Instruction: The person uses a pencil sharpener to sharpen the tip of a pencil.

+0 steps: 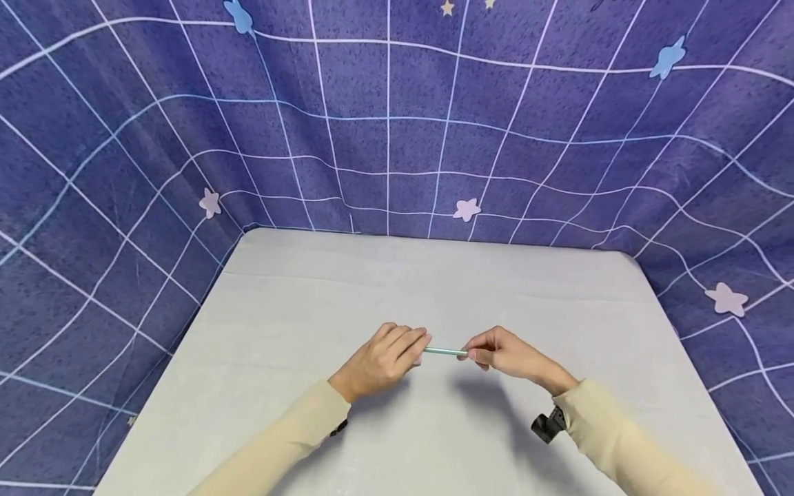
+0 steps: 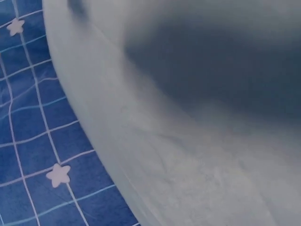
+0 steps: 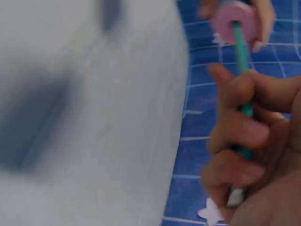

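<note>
A slim green pencil [image 1: 445, 351] runs level between the two hands, above the table. My right hand [image 1: 505, 353] pinches it near one end; in the right wrist view the fingers curl round the pencil [image 3: 241, 54], whose pale end shows by the palm. The other end enters the hole of a round pink pencil sharpener [image 3: 225, 27]. My left hand [image 1: 383, 357] grips that sharpener, which the fingers mostly hide in the head view. In the left wrist view neither the hand nor the sharpener shows, only a dark shadow.
A white-covered table [image 1: 298, 289] lies under both hands, which cast shadows on it. A blue gridded curtain [image 1: 409, 145] with star shapes surrounds the back and sides. A small black camera [image 1: 548, 426] hangs at the right wrist.
</note>
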The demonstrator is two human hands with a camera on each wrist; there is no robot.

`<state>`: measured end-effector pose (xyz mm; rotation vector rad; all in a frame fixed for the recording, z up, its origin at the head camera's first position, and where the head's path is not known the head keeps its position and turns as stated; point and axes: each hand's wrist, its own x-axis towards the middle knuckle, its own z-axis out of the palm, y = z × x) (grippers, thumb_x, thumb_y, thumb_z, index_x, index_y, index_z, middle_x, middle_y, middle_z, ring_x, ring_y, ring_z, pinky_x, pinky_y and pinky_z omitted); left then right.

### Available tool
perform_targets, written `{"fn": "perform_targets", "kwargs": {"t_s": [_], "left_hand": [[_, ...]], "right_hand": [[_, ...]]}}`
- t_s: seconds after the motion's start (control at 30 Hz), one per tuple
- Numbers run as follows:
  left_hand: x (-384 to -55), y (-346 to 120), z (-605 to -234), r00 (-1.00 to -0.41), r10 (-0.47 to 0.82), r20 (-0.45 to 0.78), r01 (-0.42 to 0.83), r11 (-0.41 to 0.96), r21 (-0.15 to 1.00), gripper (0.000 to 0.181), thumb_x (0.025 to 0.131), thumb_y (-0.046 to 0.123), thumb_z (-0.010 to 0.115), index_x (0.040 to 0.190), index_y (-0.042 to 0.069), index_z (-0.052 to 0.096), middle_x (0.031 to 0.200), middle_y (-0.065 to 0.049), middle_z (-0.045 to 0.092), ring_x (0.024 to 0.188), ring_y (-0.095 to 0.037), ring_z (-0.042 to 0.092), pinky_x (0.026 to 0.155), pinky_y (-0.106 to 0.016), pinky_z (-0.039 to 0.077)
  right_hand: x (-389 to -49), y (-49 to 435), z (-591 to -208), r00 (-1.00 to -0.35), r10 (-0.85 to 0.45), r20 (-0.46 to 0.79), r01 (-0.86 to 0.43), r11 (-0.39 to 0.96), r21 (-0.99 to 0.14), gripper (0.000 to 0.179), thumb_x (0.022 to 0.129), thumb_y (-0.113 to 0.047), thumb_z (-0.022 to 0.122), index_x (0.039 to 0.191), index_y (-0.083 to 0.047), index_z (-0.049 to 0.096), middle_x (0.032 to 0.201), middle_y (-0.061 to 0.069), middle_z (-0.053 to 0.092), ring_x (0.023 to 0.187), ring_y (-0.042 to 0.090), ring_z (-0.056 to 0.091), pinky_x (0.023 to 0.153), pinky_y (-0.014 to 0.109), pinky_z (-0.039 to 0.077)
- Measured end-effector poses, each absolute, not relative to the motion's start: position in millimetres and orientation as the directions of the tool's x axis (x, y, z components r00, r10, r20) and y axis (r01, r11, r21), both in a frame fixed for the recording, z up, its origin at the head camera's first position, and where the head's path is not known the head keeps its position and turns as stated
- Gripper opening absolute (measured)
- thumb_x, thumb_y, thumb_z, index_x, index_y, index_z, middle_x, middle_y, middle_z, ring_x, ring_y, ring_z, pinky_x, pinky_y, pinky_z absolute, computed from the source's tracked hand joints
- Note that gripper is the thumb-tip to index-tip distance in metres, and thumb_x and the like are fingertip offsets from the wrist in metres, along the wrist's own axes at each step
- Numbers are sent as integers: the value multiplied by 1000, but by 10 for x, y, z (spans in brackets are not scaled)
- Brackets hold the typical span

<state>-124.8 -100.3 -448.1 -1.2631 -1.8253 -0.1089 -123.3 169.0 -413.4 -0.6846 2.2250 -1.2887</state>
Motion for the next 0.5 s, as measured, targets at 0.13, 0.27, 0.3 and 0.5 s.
{"fn": "perform_targets", "kwargs": {"t_s": [0.13, 0.27, 0.3, 0.5], "left_hand": [[-1267, -1063, -4371, -324, 698, 639, 843, 520, -140, 45, 82, 24, 71, 118, 0, 61, 109, -9, 66, 94, -21, 60, 81, -32, 49], [-1320, -1120, -4210, -556, 656, 510, 813, 558, 167, 57, 70, 21, 83, 120, 1, 62, 113, -8, 65, 100, -21, 60, 89, -35, 49], [-1332, -1135, -4173, -610, 645, 460, 786, 563, 254, 57, 71, 20, 83, 121, 2, 62, 114, -9, 65, 102, -21, 61, 90, -35, 49], [-1404, -1241, -3991, -792, 602, 103, 491, 526, 694, 50, 76, 15, 79, 122, 5, 63, 109, -8, 68, 87, -15, 60, 79, -29, 50]], "right_hand": [[-1152, 1608, -4247, -820, -542, 185, -522, 576, -629, 16, 90, -14, 64, 103, -9, 72, 69, -10, 56, 51, -2, 39, 47, 17, 33], [-1124, 1515, -4367, -662, -505, 554, -706, 668, -234, 23, 92, -24, 62, 109, -11, 69, 76, -7, 60, 57, 5, 48, 50, 21, 38], [-1124, 1495, -4397, -605, -500, 619, -718, 679, -153, 25, 94, -26, 59, 111, -10, 68, 77, -5, 61, 59, 8, 50, 51, 23, 39], [-1182, 1403, -4479, -312, -492, 813, -683, 710, 168, 31, 100, -28, 46, 107, -10, 70, 77, 0, 61, 63, 17, 54, 57, 30, 39]]}}
